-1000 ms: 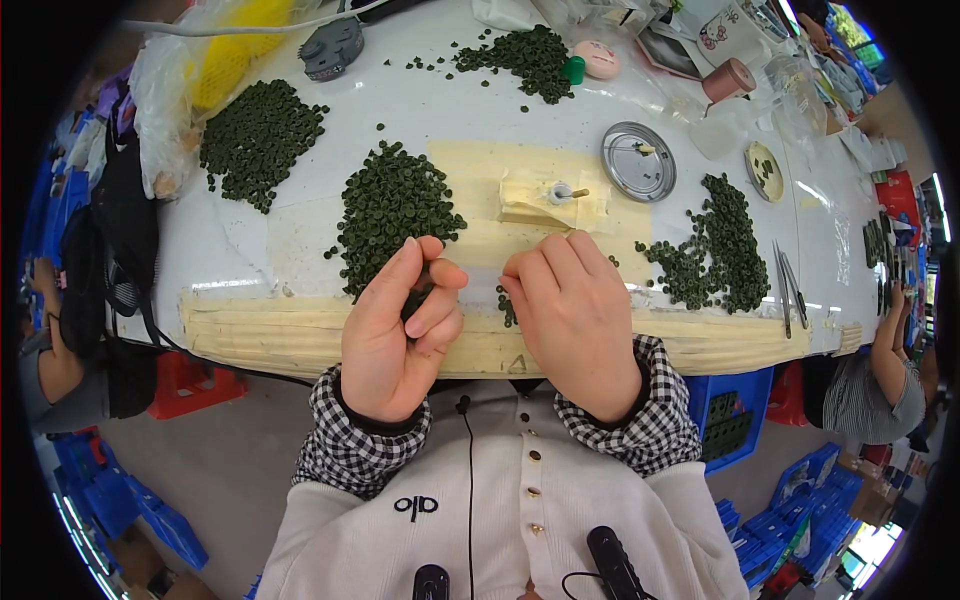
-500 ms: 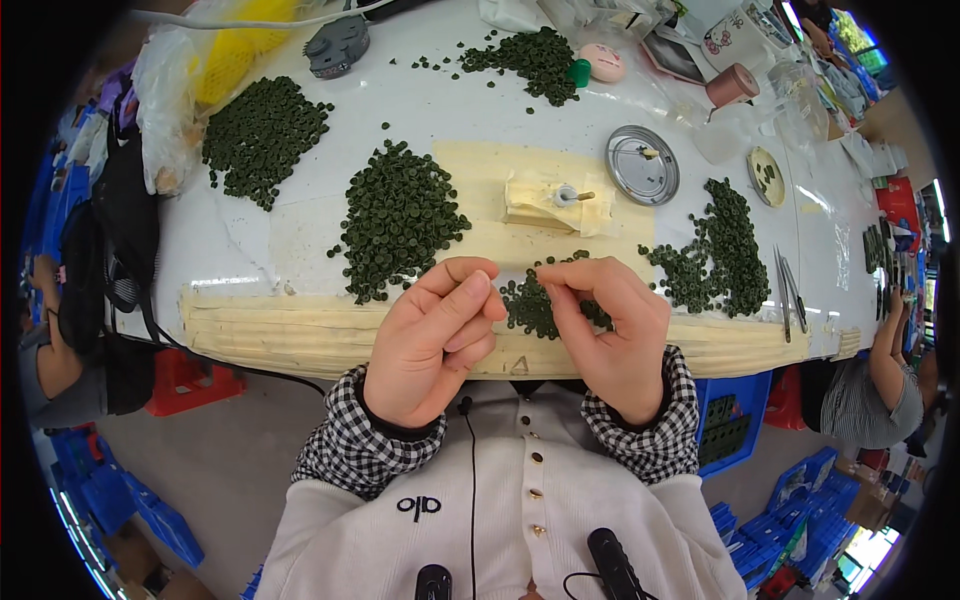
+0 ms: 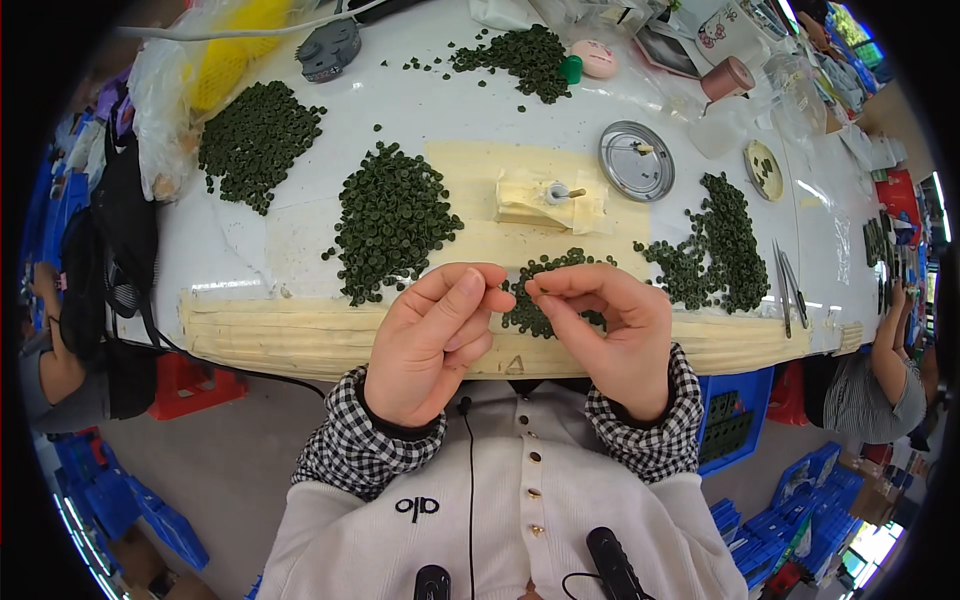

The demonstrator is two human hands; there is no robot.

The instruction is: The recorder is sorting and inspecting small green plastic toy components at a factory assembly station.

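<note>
Both hands raised just above the near edge of the white counter (image 3: 250,250), fingertips nearly meeting. Left hand (image 3: 432,340): thumb and forefinger pinched together, other fingers curled; whatever sits in the pinch is too small to make out. Right hand (image 3: 605,335): thumb and forefinger likewise pinched, tip pointing toward the left hand; contents hidden, cannot tell. Directly beyond the fingertips, a small heap of dark green round pieces (image 3: 545,295) lies on the tan taped strip. Larger pile (image 3: 390,220) to the left of it, another far left (image 3: 255,140), one far centre (image 3: 525,55), and a spread to the right (image 3: 715,250). Small taped block with a metal pin (image 3: 550,198) sits mid-counter; round metal lid (image 3: 637,160) right of it; tweezers (image 3: 785,285) near right. Judging by the heaps, most pieces remain unhandled; work looks far from finished.
</note>
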